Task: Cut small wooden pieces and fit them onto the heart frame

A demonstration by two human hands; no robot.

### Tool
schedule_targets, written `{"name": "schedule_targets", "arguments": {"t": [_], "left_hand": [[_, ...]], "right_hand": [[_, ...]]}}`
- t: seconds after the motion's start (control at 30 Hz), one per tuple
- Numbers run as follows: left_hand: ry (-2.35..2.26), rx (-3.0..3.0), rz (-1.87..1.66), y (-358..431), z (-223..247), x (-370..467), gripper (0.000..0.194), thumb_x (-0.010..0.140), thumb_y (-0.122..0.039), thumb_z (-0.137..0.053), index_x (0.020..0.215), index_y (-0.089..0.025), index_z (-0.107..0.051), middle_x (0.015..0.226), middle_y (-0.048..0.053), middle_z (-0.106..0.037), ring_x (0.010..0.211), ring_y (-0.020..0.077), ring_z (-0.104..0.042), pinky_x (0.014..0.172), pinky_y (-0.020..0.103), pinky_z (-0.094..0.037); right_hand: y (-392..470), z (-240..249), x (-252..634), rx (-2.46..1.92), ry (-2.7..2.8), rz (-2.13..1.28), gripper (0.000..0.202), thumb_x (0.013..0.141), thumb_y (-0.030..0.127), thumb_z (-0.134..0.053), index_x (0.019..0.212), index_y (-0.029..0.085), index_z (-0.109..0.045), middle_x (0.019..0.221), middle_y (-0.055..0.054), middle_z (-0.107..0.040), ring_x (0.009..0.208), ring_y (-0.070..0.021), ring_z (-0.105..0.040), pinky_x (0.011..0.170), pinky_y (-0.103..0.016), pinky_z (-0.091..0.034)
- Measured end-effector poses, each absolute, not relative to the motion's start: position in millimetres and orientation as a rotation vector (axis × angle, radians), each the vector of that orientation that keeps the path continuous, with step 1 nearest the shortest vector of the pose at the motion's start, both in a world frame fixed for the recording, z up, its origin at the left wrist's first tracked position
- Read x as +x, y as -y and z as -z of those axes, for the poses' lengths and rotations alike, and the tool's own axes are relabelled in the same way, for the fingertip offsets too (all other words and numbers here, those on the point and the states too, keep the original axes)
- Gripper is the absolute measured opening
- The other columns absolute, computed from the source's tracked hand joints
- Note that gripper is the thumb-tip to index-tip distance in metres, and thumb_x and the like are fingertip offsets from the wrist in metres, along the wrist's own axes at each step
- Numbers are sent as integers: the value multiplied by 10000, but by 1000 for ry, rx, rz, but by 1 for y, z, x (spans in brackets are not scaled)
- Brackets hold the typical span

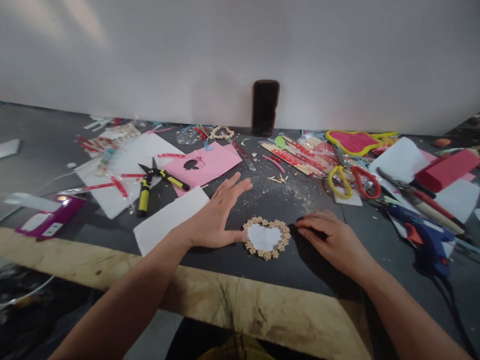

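Note:
A small heart [265, 236] with a white paper middle and a border of tan, flower-like wooden bits lies flat on the dark table near its front edge. My left hand [215, 220] is open, its fingers spread above the table and its thumb tip touching the heart's left border. Just right of the heart, apart from it, my right hand [332, 237] has its fingers curled and the tips brought together. Whatever those tips hold, if anything, is hidden or too small to name.
A phone [265, 107] leans upright against the white wall. Yellow-handled pliers [148, 185], pink card [202, 167] and white paper [170, 220] lie leftward. Rightward are scissors [343, 175], red-patterned sticks [296, 155] and a blue glue gun [420, 232]. Crumbs lie behind the heart.

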State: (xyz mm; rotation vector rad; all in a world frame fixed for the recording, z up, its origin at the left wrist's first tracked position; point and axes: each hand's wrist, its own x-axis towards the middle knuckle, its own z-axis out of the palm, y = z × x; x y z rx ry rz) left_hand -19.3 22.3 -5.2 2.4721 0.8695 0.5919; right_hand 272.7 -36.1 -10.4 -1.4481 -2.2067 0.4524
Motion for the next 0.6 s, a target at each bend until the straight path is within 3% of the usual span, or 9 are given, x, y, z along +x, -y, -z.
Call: {"name": "schedule_targets", "arguments": {"t": [0.13, 0.27, 0.4, 0.6], "left_hand": [[-908, 2560, -355, -22, 2, -19, 1170, 607, -585, -745, 1475, -217, -51, 1524, 164, -215, 1425, 342, -10, 1136, 565, -113], [-883, 2560, -257, -21, 6, -18, 1173, 606, -600, -735, 1479, -197, -64, 1533, 163, -193, 1425, 341, -8, 1137, 543, -140], [-847, 2547, -209, -22, 7, -16, 1089, 655, -621, -686, 1478, -216, -100, 1529, 147, -219, 1427, 334, -27, 1129, 552, -144], [-799, 2584, -205, -25, 5, -19, 859, 696, -623, -650, 1390, -200, -372, 1489, 134, -328, 1430, 318, -32, 1135, 550, -122]], "right_hand": [[40, 8, 270, -1431, 2190, -525, 169, 874, 289, -520, 956, 240, -660, 888, -24, -683, 801, -130, -631, 719, -258, -506], [44, 7, 266, -1372, 2206, -540, 177, 872, 275, -515, 985, 245, -648, 892, -21, -687, 791, -122, -644, 713, -238, -513], [42, 7, 264, -1417, 2179, -495, 191, 879, 280, -487, 988, 245, -640, 874, -25, -689, 759, -129, -649, 660, -237, -521], [40, 16, 270, -1438, 2207, -328, 202, 861, 334, -524, 977, 247, -663, 910, -43, -695, 816, -163, -654, 725, -293, -537]]}}
